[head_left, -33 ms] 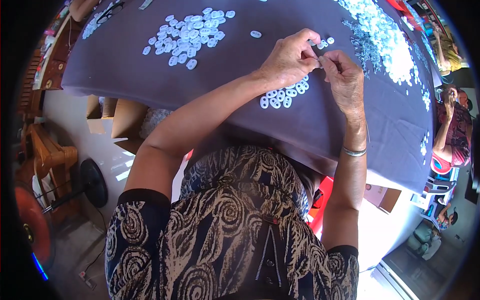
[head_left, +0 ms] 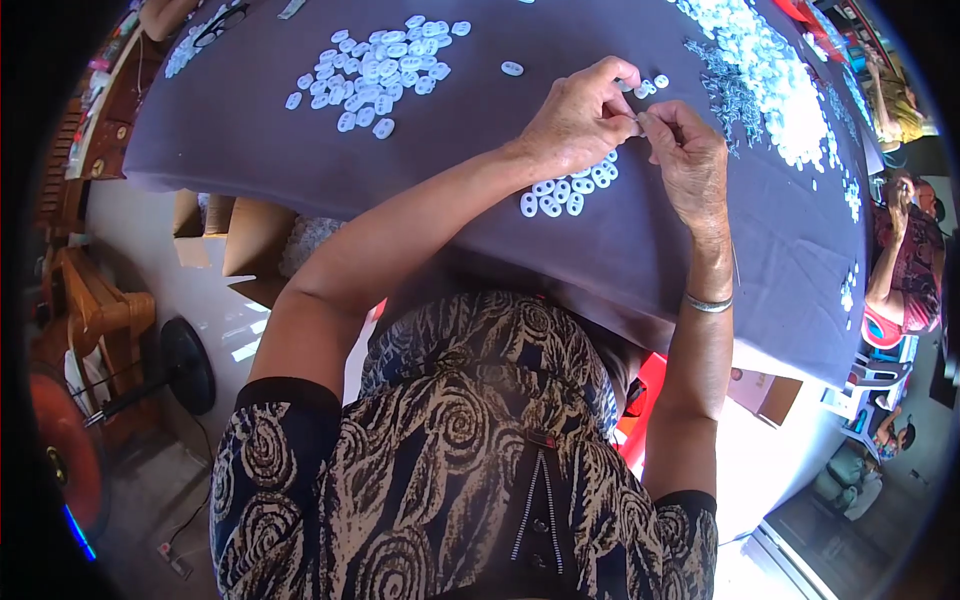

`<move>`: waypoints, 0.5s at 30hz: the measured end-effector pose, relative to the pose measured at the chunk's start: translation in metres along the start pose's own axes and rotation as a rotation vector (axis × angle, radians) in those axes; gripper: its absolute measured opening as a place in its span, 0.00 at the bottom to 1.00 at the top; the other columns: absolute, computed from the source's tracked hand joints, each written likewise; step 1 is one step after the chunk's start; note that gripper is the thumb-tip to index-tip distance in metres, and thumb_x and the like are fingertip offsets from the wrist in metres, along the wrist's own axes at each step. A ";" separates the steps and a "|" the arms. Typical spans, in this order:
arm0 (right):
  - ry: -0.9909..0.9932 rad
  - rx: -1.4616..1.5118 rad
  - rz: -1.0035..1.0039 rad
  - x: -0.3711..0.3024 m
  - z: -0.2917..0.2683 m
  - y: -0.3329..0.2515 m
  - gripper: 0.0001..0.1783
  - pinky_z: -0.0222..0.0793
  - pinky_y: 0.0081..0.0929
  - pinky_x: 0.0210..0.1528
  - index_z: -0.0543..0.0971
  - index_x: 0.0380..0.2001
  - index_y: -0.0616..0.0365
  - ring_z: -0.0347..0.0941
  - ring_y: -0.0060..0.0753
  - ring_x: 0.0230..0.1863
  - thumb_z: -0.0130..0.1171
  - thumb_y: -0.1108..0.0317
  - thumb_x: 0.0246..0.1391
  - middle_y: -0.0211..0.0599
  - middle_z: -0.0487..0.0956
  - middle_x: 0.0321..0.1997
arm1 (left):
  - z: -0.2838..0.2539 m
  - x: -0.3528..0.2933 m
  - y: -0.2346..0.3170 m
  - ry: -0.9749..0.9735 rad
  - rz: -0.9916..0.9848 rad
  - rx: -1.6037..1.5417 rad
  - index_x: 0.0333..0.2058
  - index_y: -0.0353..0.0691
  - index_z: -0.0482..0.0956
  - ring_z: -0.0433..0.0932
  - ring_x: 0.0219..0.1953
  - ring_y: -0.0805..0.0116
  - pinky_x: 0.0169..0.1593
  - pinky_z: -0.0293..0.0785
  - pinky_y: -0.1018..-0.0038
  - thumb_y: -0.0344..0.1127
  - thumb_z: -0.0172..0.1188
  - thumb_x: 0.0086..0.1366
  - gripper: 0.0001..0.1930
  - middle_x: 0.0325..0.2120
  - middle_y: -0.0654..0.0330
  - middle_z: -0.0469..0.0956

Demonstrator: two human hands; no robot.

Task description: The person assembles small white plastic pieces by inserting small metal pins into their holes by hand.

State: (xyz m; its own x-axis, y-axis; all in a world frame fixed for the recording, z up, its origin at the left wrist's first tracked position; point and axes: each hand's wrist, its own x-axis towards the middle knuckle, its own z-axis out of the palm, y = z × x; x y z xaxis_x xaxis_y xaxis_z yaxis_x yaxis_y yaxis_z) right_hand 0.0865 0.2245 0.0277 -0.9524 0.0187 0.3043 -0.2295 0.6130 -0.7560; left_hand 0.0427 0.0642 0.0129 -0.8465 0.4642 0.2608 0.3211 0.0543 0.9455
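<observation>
My left hand (head_left: 580, 120) and my right hand (head_left: 690, 165) meet over the dark tablecloth, fingertips pinched together. What they pinch is tiny and mostly covered by the fingers; a pale bit shows, but its kind cannot be made out. Below my left hand lies a cluster of white oval plastic pieces with two holes each (head_left: 550, 197), partly hidden by that hand. Just beyond the fingertips sit a few small white pieces (head_left: 647, 87). One white oval piece (head_left: 512, 68) lies alone to the left of my left hand.
Farther left spreads a heap of white oval pieces (head_left: 385, 70). At the right are a tangle of small dark metal pieces (head_left: 728, 95) and a big, glaring white pile (head_left: 785, 100). Cardboard boxes (head_left: 262, 238) stand below the table's left edge. Other people sit at the far right.
</observation>
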 end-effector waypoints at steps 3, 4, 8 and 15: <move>0.003 0.003 0.008 0.000 0.001 0.001 0.07 0.63 0.15 0.23 0.77 0.30 0.61 0.64 0.12 0.22 0.57 0.68 0.56 0.22 0.72 0.22 | -0.001 0.001 -0.001 -0.010 -0.007 -0.004 0.47 0.35 0.68 0.73 0.27 0.79 0.32 0.71 0.81 0.24 0.58 0.56 0.19 0.23 0.62 0.78; 0.000 0.009 0.009 0.000 0.001 0.001 0.07 0.63 0.15 0.24 0.77 0.30 0.62 0.64 0.12 0.22 0.57 0.68 0.56 0.22 0.72 0.22 | -0.002 0.002 -0.001 -0.022 -0.003 0.002 0.47 0.35 0.67 0.73 0.27 0.79 0.33 0.71 0.80 0.24 0.58 0.56 0.19 0.23 0.62 0.78; -0.050 0.148 0.117 0.001 -0.004 -0.008 0.09 0.63 0.15 0.25 0.77 0.32 0.62 0.63 0.13 0.23 0.54 0.67 0.58 0.23 0.72 0.24 | -0.006 0.004 -0.002 -0.039 0.019 0.008 0.48 0.35 0.67 0.74 0.27 0.79 0.32 0.71 0.80 0.25 0.59 0.57 0.19 0.24 0.62 0.78; -0.091 0.330 0.219 0.001 -0.011 -0.002 0.10 0.63 0.16 0.27 0.76 0.35 0.61 0.63 0.14 0.24 0.50 0.65 0.60 0.26 0.72 0.27 | -0.008 0.004 -0.001 -0.003 0.044 0.008 0.48 0.35 0.67 0.75 0.28 0.79 0.32 0.72 0.80 0.26 0.60 0.58 0.19 0.25 0.62 0.78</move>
State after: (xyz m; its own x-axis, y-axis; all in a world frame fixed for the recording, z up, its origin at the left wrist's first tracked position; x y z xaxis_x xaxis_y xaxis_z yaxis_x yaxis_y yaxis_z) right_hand 0.0881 0.2325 0.0361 -0.9964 0.0413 0.0743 -0.0576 0.3152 -0.9473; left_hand 0.0357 0.0595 0.0147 -0.8304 0.4689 0.3011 0.3608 0.0407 0.9318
